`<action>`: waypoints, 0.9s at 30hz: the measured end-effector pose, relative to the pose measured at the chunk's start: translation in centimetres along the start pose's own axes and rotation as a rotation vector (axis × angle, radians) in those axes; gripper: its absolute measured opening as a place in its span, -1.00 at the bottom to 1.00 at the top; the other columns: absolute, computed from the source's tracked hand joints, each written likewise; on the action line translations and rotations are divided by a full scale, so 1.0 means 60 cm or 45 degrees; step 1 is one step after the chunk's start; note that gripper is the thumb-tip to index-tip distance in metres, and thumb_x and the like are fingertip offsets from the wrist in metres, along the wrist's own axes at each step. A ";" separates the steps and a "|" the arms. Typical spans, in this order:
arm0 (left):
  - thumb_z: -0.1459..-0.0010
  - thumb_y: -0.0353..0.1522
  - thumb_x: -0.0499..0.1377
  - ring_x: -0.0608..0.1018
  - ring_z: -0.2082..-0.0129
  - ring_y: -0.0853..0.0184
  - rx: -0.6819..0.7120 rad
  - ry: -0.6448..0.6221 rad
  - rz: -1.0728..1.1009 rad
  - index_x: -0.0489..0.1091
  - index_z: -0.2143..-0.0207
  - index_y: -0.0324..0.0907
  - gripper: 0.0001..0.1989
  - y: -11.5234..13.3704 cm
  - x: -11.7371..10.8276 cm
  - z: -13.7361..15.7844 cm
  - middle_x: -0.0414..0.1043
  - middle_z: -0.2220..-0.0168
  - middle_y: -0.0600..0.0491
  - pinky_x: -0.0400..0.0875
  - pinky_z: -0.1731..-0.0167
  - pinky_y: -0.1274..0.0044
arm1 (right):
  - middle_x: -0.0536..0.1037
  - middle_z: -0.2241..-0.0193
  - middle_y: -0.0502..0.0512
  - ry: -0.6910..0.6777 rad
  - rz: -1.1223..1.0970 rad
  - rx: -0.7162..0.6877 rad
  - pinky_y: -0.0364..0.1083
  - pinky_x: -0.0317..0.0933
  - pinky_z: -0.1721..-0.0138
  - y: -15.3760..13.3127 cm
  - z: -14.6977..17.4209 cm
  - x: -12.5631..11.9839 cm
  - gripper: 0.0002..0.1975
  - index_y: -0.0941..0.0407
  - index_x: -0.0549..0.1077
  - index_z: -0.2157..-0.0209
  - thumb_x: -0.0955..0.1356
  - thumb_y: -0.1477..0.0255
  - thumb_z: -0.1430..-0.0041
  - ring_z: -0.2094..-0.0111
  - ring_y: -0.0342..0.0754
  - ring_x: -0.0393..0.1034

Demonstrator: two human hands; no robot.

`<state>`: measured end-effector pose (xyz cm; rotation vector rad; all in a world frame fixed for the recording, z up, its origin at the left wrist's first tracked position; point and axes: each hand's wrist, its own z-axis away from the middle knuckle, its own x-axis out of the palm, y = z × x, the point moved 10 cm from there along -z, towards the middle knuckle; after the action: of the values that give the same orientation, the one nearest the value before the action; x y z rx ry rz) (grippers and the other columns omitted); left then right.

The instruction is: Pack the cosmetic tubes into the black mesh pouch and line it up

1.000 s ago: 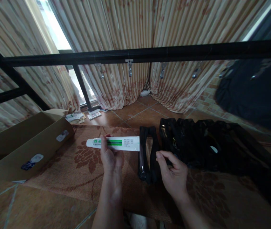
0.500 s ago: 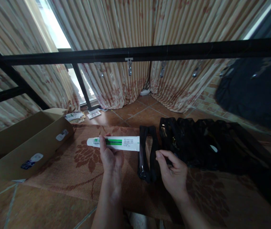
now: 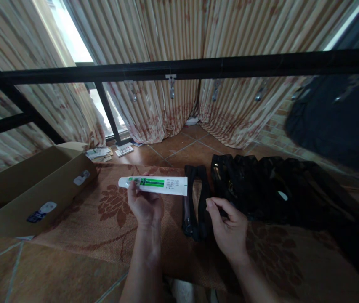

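Observation:
My left hand [image 3: 146, 206] is closed around a white toothpaste tube [image 3: 174, 186] with a green band, its thumb laid over the left part. The tube lies level, and its flat right end reaches the left edge of a small black pouch [image 3: 202, 214]. That pouch stands with its mouth spread apart on the cloth. On the pouch's right side, my right hand [image 3: 230, 227] pinches the rim between thumb and forefinger. The inside of the pouch is mostly dark.
Several more black pouches [image 3: 258, 189] lie in a row at the right. At the left stands an open cardboard box [image 3: 62, 193]. A patterned brown cloth [image 3: 103, 227] lies underneath. Beyond it, a dark rail [image 3: 192, 69] with hanging metal clips crosses in front of the curtains [image 3: 173, 38].
The toothpaste tube has shifted slightly right and up, so its end now meets the pouch a little higher. My left thumb now lies flatter over the tube. My right hand stays put.

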<state>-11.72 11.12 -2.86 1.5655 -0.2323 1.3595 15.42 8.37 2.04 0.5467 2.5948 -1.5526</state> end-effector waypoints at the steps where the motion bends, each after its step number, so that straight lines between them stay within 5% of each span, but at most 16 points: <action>1: -0.09 -0.24 0.17 0.58 0.25 0.30 -0.005 -0.050 -0.007 0.49 0.35 -0.21 -0.78 0.000 0.008 0.003 0.55 0.38 0.02 0.40 0.15 0.49 | 0.55 0.47 -0.05 0.000 -0.001 -0.003 -0.22 0.28 0.36 0.000 0.000 0.000 -0.88 0.09 0.53 0.36 0.36 0.41 -0.25 0.41 -0.16 0.46; 7: 0.00 -0.41 0.13 0.55 0.07 0.21 -0.068 -0.278 -0.056 0.53 0.29 -0.22 -0.76 -0.008 0.051 0.022 0.58 0.23 -0.04 0.42 0.06 0.43 | 0.56 0.46 -0.04 0.004 -0.017 0.011 -0.22 0.28 0.39 0.004 0.001 0.000 -0.89 0.09 0.54 0.35 0.37 0.40 -0.24 0.42 -0.15 0.46; 16: -0.02 -0.39 0.17 0.54 0.02 0.21 -0.106 -0.504 -0.190 0.52 0.13 -0.20 -0.67 -0.019 0.083 0.041 0.57 0.12 -0.06 0.42 0.01 0.43 | 0.55 0.47 -0.05 0.005 -0.003 -0.002 -0.23 0.27 0.37 -0.001 0.000 -0.001 -0.89 0.09 0.53 0.36 0.37 0.41 -0.24 0.41 -0.17 0.45; 22: -0.11 -0.31 0.26 0.58 0.20 0.30 -0.050 -0.599 -0.340 0.50 0.13 -0.19 -0.74 -0.028 0.092 0.045 0.55 0.06 -0.10 0.47 0.24 0.52 | 0.54 0.48 -0.05 0.000 -0.004 -0.008 -0.21 0.26 0.38 -0.002 0.000 0.000 -0.88 0.09 0.53 0.36 0.36 0.42 -0.24 0.43 -0.16 0.44; 27: -0.07 -0.16 0.31 0.57 0.34 0.35 0.073 -0.589 -0.539 0.52 0.26 -0.15 -0.73 -0.030 0.086 0.037 0.58 0.24 -0.02 0.42 0.41 0.58 | 0.55 0.46 -0.03 0.002 0.022 -0.038 -0.19 0.25 0.34 -0.005 -0.001 -0.001 -0.87 0.09 0.53 0.37 0.35 0.43 -0.25 0.41 -0.15 0.44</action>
<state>-7.26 12.56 0.77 1.8392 -0.1301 0.6747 15.39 8.29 2.34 0.5666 2.6032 -1.5062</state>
